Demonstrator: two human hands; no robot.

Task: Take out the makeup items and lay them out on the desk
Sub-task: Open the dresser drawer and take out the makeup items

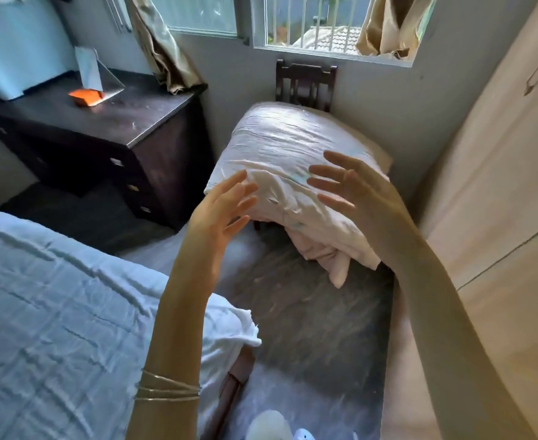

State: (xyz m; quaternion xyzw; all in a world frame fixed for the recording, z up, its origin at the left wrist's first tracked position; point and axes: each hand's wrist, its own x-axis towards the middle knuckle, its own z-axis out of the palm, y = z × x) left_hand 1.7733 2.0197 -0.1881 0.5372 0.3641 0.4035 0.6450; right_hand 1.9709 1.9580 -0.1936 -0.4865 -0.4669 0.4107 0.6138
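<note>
Both my hands are raised in front of me, palms facing each other, fingers spread and holding nothing. My left hand (221, 211) and my right hand (353, 188) hover just in front of a pale pink pile of bedding (286, 154) heaped on a dark wooden chair (305, 82) under the window. The dark wooden desk (128, 122) stands at the upper left; on it a small orange item (86, 97) lies beside a propped mirror (102, 76). No makeup items or bag are recognisable in view.
A bed with a white quilt (55, 312) fills the lower left. A light wooden wardrobe (496, 217) runs along the right side. A narrow strip of grey floor (309, 312) lies between them. Curtains (163, 52) hang by the barred window.
</note>
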